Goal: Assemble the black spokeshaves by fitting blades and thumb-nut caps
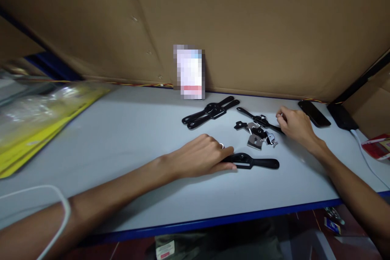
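Observation:
My left hand is closed around one handle of a black spokeshave body, low over the front of the table; its other handle points right. To the right, my right hand has its fingers curled over the right handle of a second black spokeshave, whose handle end is hidden beneath them. Between the two lies a small heap of loose parts: a grey blade, black cap plates and silver screws. Farther back, a pair of black spokeshave bodies lie side by side.
A blurred white card or screen leans on the cardboard wall. At right are a black phone, a black box with a white cable and a red packet. Yellow-edged plastic packaging lies left; a white cable crosses my left forearm.

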Demonstrator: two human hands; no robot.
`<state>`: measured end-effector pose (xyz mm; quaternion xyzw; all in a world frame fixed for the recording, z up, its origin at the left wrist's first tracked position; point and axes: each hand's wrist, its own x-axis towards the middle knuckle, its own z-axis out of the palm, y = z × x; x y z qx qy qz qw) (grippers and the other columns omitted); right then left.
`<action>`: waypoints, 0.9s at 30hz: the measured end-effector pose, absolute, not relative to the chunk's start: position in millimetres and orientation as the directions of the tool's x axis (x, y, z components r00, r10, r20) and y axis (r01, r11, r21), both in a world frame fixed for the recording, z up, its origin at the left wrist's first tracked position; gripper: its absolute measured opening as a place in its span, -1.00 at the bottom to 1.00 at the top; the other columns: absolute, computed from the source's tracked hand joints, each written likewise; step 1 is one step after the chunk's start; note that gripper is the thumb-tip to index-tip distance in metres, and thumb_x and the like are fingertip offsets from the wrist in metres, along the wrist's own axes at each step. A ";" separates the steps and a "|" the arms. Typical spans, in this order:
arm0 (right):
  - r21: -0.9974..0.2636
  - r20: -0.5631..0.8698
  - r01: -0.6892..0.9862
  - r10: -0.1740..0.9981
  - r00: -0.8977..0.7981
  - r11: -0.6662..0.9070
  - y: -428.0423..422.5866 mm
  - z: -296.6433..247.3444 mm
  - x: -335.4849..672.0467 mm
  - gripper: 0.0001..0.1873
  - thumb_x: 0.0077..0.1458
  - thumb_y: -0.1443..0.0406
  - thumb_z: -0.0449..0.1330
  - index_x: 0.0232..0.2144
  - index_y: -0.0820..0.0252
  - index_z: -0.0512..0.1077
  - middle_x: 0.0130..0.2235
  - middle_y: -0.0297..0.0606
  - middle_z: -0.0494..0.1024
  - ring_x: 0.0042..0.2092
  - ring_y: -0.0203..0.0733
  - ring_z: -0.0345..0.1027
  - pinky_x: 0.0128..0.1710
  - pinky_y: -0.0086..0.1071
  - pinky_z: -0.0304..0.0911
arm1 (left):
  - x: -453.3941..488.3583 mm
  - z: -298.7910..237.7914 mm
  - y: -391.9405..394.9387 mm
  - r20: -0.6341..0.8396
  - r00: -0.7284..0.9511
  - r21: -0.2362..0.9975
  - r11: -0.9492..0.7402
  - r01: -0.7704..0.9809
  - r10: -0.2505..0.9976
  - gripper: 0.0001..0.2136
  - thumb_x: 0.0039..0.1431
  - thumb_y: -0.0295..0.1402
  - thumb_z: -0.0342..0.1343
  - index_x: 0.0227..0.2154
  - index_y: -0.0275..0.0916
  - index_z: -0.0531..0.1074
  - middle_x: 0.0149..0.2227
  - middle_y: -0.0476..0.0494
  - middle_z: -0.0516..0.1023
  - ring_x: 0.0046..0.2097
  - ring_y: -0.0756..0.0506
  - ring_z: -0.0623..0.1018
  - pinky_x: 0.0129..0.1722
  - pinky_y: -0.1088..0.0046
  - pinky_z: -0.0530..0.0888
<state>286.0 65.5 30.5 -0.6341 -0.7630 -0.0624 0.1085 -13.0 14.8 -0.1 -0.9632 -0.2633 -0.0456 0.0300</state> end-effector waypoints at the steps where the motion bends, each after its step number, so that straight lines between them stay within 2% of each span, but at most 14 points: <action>1: -0.060 0.239 0.980 0.956 -0.168 0.187 67.2 30.4 287.9 -0.76 0.19 0.33 0.02 -0.27 0.17 0.50 -0.33 -0.15 0.62 -0.34 -0.08 0.40 -0.40 -0.30 -0.07 | -13.2 0.2 14.8 0.105 0.860 -0.033 -0.863 0.504 0.499 -0.42 0.44 0.08 -0.32 -0.43 -0.22 0.39 -0.65 -0.03 0.41 -0.66 -0.03 0.32 -0.57 0.32 -0.01; 4: -0.093 0.211 0.971 0.958 -0.197 0.220 69.6 28.3 289.3 -0.80 0.12 0.36 0.06 -0.30 0.16 0.50 -0.29 -0.21 0.62 -0.32 -0.13 0.39 -0.39 -0.33 -0.03 | -13.7 1.0 14.6 0.099 0.864 -0.040 -0.866 0.499 0.493 -0.43 0.42 0.10 -0.29 -0.42 -0.22 0.39 -0.64 -0.03 0.41 -0.65 -0.03 0.33 -0.56 0.31 -0.01; 7: -0.105 0.181 0.958 0.953 -0.245 0.266 69.7 26.7 288.8 -0.82 0.15 0.31 0.10 -0.26 0.14 0.50 -0.23 -0.24 0.62 -0.29 -0.16 0.39 -0.38 -0.35 0.01 | -13.7 1.3 14.5 0.081 0.861 -0.046 -0.861 0.506 0.501 -0.45 0.43 0.09 -0.27 -0.41 -0.22 0.39 -0.63 -0.03 0.42 -0.64 -0.03 0.32 -0.55 0.33 -0.01; 11: -0.074 0.089 0.941 0.942 -0.324 0.331 70.9 26.5 290.7 -0.82 0.20 0.21 0.14 -0.24 0.12 0.50 -0.19 -0.24 0.60 -0.23 -0.12 0.41 -0.37 -0.35 0.02 | -13.1 0.4 14.9 0.075 0.859 -0.049 -0.858 0.511 0.507 -0.45 0.43 0.08 -0.26 -0.42 -0.23 0.40 -0.62 -0.04 0.44 -0.64 -0.02 0.29 -0.55 0.34 -0.02; 16: -0.032 -0.012 0.934 0.934 -0.356 0.356 72.7 26.9 293.9 -0.87 0.23 0.20 0.14 -0.26 0.10 0.45 -0.21 -0.26 0.59 -0.21 -0.10 0.42 -0.35 -0.34 0.05 | -12.8 0.0 14.6 0.088 0.852 -0.024 -0.854 0.519 0.515 -0.40 0.42 0.11 -0.34 -0.43 -0.22 0.39 -0.68 -0.02 0.37 -0.67 -0.02 0.22 -0.56 0.34 -0.03; 22: 0.043 -0.035 0.950 0.950 -0.309 0.311 74.1 26.9 299.8 -0.84 0.30 0.22 0.09 -0.21 0.14 0.42 -0.13 -0.13 0.58 -0.13 -0.03 0.44 -0.27 -0.30 0.12 | -12.7 1.8 14.5 0.083 0.801 0.118 -0.804 0.583 0.593 -0.41 0.46 0.03 -0.39 -0.47 -0.22 0.36 -0.69 0.04 0.25 -0.67 0.01 0.13 -0.55 0.37 -0.02; 25: 0.081 -0.037 0.962 0.966 -0.258 0.260 78.3 25.4 305.7 -0.81 0.32 0.22 0.07 -0.17 0.19 0.42 -0.11 -0.04 0.57 -0.11 0.04 0.45 -0.26 -0.28 0.14 | -14.0 3.4 19.9 0.113 0.677 0.253 -0.680 0.688 0.727 -0.50 0.46 -0.03 -0.25 -0.49 -0.21 0.33 -0.67 0.06 0.22 -0.62 0.02 0.16 -0.52 0.43 0.05; 27: 0.101 -0.038 0.968 0.973 -0.226 0.229 81.5 24.3 309.7 -0.79 0.33 0.23 0.05 -0.15 0.22 0.42 -0.09 0.02 0.56 -0.09 0.08 0.46 -0.25 -0.26 0.15 | -16.9 6.1 26.9 0.161 0.521 0.336 -0.543 0.770 0.838 -0.55 0.43 -0.09 -0.19 -0.51 -0.21 0.32 -0.64 0.05 0.25 -0.57 0.02 0.20 -0.49 0.45 0.12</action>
